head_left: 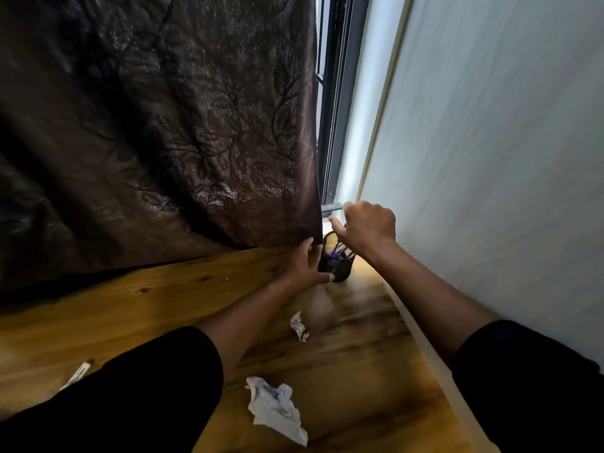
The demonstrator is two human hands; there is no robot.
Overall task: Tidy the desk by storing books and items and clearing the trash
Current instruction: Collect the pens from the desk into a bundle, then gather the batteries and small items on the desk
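Fingers (pixel 310 253) of the left hand (pixel 302 266) spread against the mesh pen cup (pixel 336 263), apparently steadying it; right hand (pixel 367 225) above pinches a pen (pixel 331 207) for dropping in. Crumpled papers (pixel 277 408) lie nearer on the counter (pixel 147 308).

Left hand (pixel 302 266) against mesh pen holder (pixel 336 259); right hand (pixel 366 228) above it, fingers curled; crumpled paper (pixel 299 325) nearer the body than both hands.

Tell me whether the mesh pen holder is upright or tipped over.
Upright. The mesh pen holder stands on the desk with its open rim facing up; the left hand steadies its side.
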